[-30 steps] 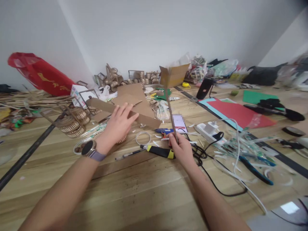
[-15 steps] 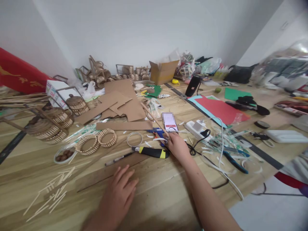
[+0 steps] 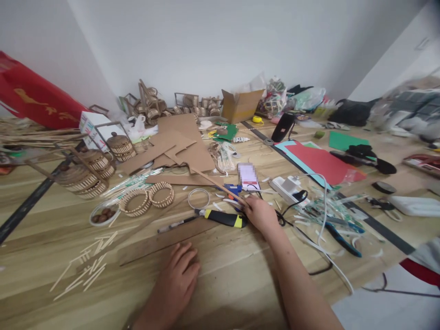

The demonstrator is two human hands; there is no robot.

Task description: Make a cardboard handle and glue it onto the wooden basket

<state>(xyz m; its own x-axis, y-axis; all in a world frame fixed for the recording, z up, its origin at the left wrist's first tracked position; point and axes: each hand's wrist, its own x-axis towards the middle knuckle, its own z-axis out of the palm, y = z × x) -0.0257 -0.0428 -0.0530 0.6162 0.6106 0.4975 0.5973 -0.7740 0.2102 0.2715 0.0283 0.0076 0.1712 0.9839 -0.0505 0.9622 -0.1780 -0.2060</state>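
Note:
My right hand (image 3: 259, 213) is closed in a pinch on the near end of a thin brown strip (image 3: 217, 185), which slants away to the left over a flat cardboard piece. Beneath and beside the strip lies a blue glue gun (image 3: 235, 188), partly hidden. A black-and-yellow utility knife (image 3: 223, 217) rests just left of that hand, with a pen (image 3: 178, 224) near its tip. My left hand (image 3: 178, 279) lies on the table, fingers spread and holding nothing, below a long flat brown strip (image 3: 165, 240). A phone (image 3: 248, 176) lies beyond my right hand.
Two slatted rings (image 3: 162, 195) and a bowl of brown balls (image 3: 102, 215) lie left, near loose sticks (image 3: 91, 266). Cardboard sheets (image 3: 185, 146) spread behind. On the right are a power strip (image 3: 287, 190), cables, pliers (image 3: 343, 239) and red paper (image 3: 319, 160).
The far end of the brown strip has swung left and down, over the cardboard. My right hand still grips it. My left hand stays low on the table; the whole view has shifted slightly.

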